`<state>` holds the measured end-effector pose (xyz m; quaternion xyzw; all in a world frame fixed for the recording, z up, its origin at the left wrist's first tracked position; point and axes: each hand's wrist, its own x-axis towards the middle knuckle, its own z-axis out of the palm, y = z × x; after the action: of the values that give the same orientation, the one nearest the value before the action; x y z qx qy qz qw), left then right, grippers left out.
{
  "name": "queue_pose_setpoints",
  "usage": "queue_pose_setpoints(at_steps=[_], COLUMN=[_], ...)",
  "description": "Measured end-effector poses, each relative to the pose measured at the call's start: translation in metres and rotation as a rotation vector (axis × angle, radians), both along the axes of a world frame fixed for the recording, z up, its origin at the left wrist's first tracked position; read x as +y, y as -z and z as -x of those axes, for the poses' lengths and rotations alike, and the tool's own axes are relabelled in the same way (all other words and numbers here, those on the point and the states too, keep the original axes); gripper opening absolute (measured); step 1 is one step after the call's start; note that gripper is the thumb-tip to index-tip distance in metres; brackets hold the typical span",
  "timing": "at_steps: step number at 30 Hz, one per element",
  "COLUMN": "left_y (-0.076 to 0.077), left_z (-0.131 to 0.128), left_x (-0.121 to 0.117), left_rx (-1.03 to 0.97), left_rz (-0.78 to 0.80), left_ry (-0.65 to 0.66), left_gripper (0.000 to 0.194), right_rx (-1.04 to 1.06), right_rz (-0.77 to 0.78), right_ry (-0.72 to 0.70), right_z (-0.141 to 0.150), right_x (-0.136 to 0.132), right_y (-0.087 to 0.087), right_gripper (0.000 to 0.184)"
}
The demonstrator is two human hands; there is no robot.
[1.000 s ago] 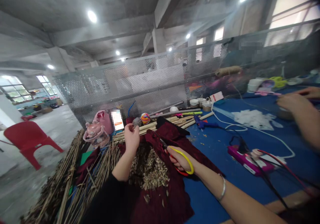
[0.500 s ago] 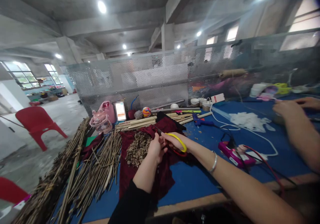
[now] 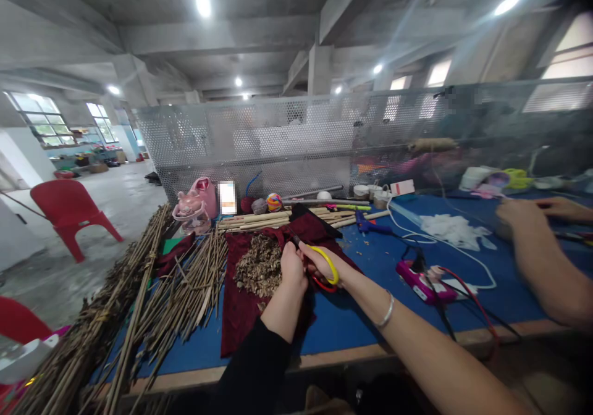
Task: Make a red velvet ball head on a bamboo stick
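My right hand [image 3: 319, 260] is closed round a pair of scissors with yellow and red handles [image 3: 332, 269], the dark blades pointing away and to the left. Right beside it, my left hand [image 3: 293, 267] has its fingers closed near the blades. Whatever those fingers pinch is hidden. Both hands are over a dark red cloth [image 3: 236, 331] spread on the blue table [image 3: 352, 328]. On the cloth, left of my hands, lies a heap of small brown dried pieces [image 3: 257, 268].
Thin dry sticks [image 3: 185, 297] and a thicker bundle [image 3: 92, 316] lie left. Pale rods [image 3: 259, 220] stretch behind the cloth. A blue glue gun [image 3: 370, 225] and pink power strip [image 3: 424, 284] lie right. Another person's hands [image 3: 519, 214] work at far right.
My left hand's fingers have drawn in and closed, nearer the scissors. The whole view has shifted slightly. The other person's hands remain at the far right.
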<state>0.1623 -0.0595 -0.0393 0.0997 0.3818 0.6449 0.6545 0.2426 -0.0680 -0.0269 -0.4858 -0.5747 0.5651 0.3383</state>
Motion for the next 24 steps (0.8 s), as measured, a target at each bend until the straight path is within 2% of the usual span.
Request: queue_pose_setpoints(at_steps=[3, 8, 12, 15, 20, 24], left_y=[0.002, 0.006, 0.01, 0.012, 0.019, 0.026], left_z=[-0.002, 0.004, 0.006, 0.002, -0.006, -0.011], left_x=[0.004, 0.012, 0.015, 0.017, 0.018, 0.014], left_rx=[-0.099, -0.253, -0.307, -0.293, -0.192, -0.098], left_rz=[-0.027, -0.03, -0.008, 0.002, 0.004, -0.004], left_ry=[0.029, 0.155, 0.099, 0.037, 0.017, 0.013], left_gripper=[0.02, 0.042, 0.04, 0.033, 0.034, 0.039], right_rx=[-0.038, -0.065, -0.114, -0.095, -0.063, -0.075], right_rz=[0.082, 0.093, 0.123, 0.173, 0.401, 0.388], right_ry=[0.012, 0.035, 0.032, -0.011, -0.204, -0.191], right_z=[0.001, 0.0, -0.001, -0.003, -0.012, -0.012], right_x=[-0.006, -0.01, -0.013, -0.014, -0.004, 0.003], right_y=[-0.008, -0.013, -0.013, -0.014, -0.023, -0.028], right_gripper=[0.052, 0.048, 0.047, 0.049, 0.066, 0.068])
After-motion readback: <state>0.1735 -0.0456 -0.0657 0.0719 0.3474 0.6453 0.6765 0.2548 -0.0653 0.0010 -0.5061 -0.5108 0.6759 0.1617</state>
